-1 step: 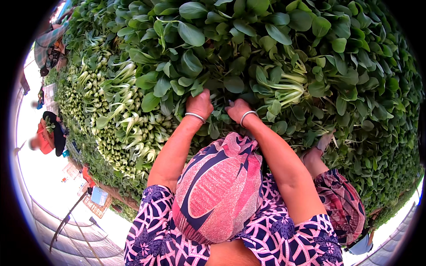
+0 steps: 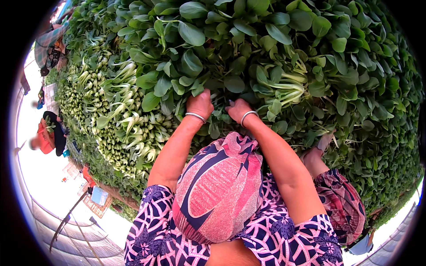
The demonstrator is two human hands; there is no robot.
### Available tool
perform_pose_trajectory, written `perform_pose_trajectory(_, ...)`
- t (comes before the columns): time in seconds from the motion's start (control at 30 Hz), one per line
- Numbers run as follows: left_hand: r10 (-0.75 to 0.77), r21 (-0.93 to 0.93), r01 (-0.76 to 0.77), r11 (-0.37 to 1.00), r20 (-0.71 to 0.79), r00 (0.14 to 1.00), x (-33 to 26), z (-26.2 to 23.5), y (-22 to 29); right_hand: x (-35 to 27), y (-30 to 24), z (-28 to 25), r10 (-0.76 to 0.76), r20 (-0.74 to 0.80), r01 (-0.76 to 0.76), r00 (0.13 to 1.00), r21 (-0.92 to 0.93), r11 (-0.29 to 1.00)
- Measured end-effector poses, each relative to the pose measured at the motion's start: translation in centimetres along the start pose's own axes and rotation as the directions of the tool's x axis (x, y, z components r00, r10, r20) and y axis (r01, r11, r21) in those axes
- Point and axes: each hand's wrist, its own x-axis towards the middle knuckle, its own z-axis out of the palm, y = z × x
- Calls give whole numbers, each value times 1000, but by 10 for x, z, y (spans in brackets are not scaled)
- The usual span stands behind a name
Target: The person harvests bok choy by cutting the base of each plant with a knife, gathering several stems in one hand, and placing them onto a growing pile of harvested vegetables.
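Note:
My left hand (image 2: 200, 104) is closed in among the leaves of a leafy green that looks like bok choy (image 2: 191, 64); its fingers wrap round the plant low down, where foliage partly covers them. Just right of it, my right hand (image 2: 239, 110) is also curled closed. A small greyish tip shows at its fingers, too little to name. Dark shade and leaves lie between the two hands. Beside the right hand rests a pulled bunch of bok choy (image 2: 287, 88) with pale stems. Each wrist wears a silver bangle.
Picked bok choy (image 2: 128, 128) lies heaped at the left, pale stem ends showing. Standing plants (image 2: 372, 84) fill the far side and right. My foot (image 2: 316, 153) is among them at the right. At the far left another person in orange (image 2: 45, 138) holds greens, near a crate (image 2: 98, 197).

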Motion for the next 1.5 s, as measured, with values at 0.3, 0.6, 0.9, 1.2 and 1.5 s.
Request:
perform_pose_trajectory(0.3, -25, -9, 26, 1000, 3, 1000, -1, 4, -1, 1, 23, 7, -147, -68, 150, 987, 37, 988)
perform_pose_trajectory(0.6, -24, 0, 24, 1000, 13, 1000, -1, 2, -1, -5, 15, 3, -153, -53, 153, 987, -13, 988)
perform_pose_trajectory(0.9, -70, -27, 72, 997, 67, 995, -1, 2, 0, -12, -8, -4, -52, 7, 52, 999, -154, 987)
perform_pose_trajectory(1.2, 29, -135, -44, 990, -108, 994, -18, -6, 6, -26, -5, -14, -76, -14, 73, 997, -172, 982)
perform_pose_trajectory(1.5, -86, -554, -121, 823, -333, 939, -51, -51, 14, -63, 0, -26, -250, -171, 255, 953, 4, 967)
